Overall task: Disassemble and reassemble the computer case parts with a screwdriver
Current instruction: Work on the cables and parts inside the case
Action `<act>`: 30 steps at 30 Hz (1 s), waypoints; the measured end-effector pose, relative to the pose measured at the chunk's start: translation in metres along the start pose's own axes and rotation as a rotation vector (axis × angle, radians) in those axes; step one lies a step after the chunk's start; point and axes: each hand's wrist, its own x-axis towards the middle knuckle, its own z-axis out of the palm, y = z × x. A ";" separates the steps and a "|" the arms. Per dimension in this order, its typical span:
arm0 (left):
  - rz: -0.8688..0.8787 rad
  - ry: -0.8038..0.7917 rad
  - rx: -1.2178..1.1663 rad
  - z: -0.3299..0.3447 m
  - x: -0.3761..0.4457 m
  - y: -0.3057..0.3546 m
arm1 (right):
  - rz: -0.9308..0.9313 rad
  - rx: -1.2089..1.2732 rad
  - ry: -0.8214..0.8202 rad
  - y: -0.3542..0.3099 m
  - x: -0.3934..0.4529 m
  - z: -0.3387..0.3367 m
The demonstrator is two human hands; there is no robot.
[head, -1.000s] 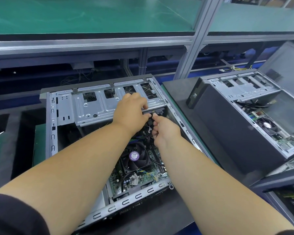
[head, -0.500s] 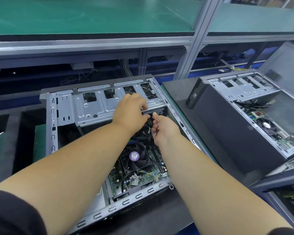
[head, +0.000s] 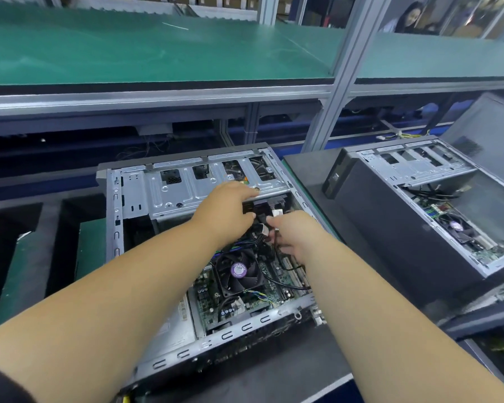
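An open computer case [head: 115, 216] lies on its side in front of me, its motherboard and a black CPU fan [head: 237, 271] exposed. A silver drive cage [head: 169, 193] spans the far end. My left hand [head: 224, 210] reaches in under the cage's edge, fingers curled round a black drive or connector block [head: 252, 206]. My right hand [head: 296, 237] is beside it, pinching a black cable connector [head: 264, 221] with a bundle of wires below. No screwdriver is visible.
A second open case [head: 390, 228] stands to the right on a dark mat. Black foam with cut-outs [head: 26, 228] lies left. A green shelf [head: 157, 50] on an aluminium frame [head: 335, 91] runs above. A person [head: 405, 16] sits far back right.
My right hand has drawn back slightly from the drive, with the connector now a little apart from it. The camera tilted up, showing more of the shelf.
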 end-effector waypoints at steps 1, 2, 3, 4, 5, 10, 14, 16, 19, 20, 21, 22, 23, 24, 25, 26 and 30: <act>-0.006 0.028 -0.010 0.000 -0.005 0.001 | -0.040 -0.171 -0.003 0.000 -0.003 -0.005; -0.015 0.039 -0.013 0.000 -0.009 0.003 | -0.094 -0.362 -0.019 0.001 -0.006 -0.010; -0.023 0.037 -0.017 -0.001 -0.013 0.005 | -0.144 -0.567 -0.043 0.001 -0.010 -0.013; -0.029 0.026 -0.027 -0.002 -0.016 0.007 | -0.180 -0.753 -0.066 0.001 -0.012 -0.014; -0.034 0.011 -0.041 -0.004 -0.019 0.009 | -0.191 -0.923 -0.093 0.001 -0.016 -0.013; -0.097 -0.131 -0.031 -0.010 -0.031 0.020 | -0.218 -1.441 -0.237 0.017 -0.015 0.002; -0.183 -0.245 -0.011 -0.010 -0.039 0.023 | -0.232 -1.403 -0.218 0.018 -0.013 -0.004; -0.214 -0.302 -0.004 -0.010 -0.042 0.022 | -0.325 -1.313 -0.141 0.018 -0.014 -0.012; -0.241 -0.356 -0.028 -0.009 -0.046 0.022 | -0.384 -1.169 -0.240 0.017 -0.012 -0.019; -0.241 -0.373 -0.030 -0.008 -0.048 0.023 | -0.393 -1.099 -0.281 0.017 -0.014 -0.017; -0.236 -0.400 -0.018 -0.007 -0.049 0.023 | -0.385 -0.998 -0.314 0.018 -0.018 -0.014; -0.229 -0.434 0.006 -0.006 -0.049 0.024 | -0.371 -0.860 -0.348 0.018 -0.020 -0.011; -0.222 -0.474 0.033 -0.004 -0.049 0.024 | -0.348 -0.691 -0.367 0.018 -0.021 -0.008; -0.223 -0.516 0.050 -0.003 -0.050 0.024 | -0.311 -0.513 -0.385 0.019 -0.022 -0.005; -0.233 -0.552 0.047 -0.003 -0.050 0.024 | -0.267 -0.345 -0.412 0.019 -0.022 -0.002; -0.249 -0.572 0.028 -0.004 -0.050 0.023 | -0.222 -0.199 -0.438 0.017 -0.022 0.002; -0.371 -0.560 -0.226 -0.014 -0.057 0.021 | -0.096 0.299 -0.540 0.007 -0.021 0.013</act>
